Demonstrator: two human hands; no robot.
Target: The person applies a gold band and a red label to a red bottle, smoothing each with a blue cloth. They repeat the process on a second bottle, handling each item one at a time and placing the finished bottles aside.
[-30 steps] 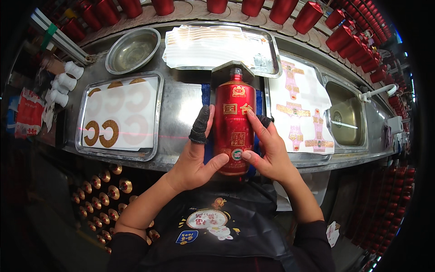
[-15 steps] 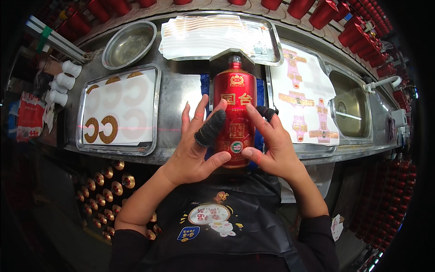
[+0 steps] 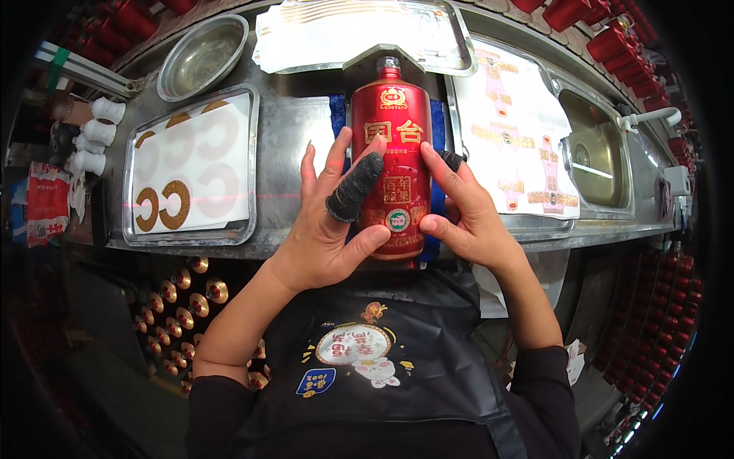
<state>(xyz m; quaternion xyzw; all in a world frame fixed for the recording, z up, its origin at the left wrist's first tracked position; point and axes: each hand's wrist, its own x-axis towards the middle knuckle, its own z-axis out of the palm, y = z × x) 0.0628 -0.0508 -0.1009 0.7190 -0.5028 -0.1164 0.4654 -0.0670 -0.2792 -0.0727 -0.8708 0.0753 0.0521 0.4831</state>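
Note:
A glossy red bottle (image 3: 391,164) with gold markings lies on its back at the middle of the metal bench, its neck pointing away from me. Blue cloth (image 3: 437,122) shows along both its sides, and a grey angular rest (image 3: 367,61) is under the neck end. My left hand (image 3: 317,222) is spread over the bottle's left side, thumb and fingertips against the front. One of its fingers wears a black finger cot. At the right edge, my right hand (image 3: 474,222) has forefinger and thumb extended onto the bottle. Its black-covered finger is partly hidden behind the others.
On the left stands a tray (image 3: 256,153) of gold C-shaped stickers, with a metal bowl (image 3: 202,57) behind. Another tray (image 3: 462,46) holds stacked sheets at the back. Pink-and-gold label sheets (image 3: 527,153) lie right, beside a sink (image 3: 596,138). Red bottles (image 3: 612,42) line the far side.
My view has shifted, so the bench sits higher in the picture. My right fingers have slid slightly outward, toward the bottle's right edge. The left hand stays almost the same against the bottle.

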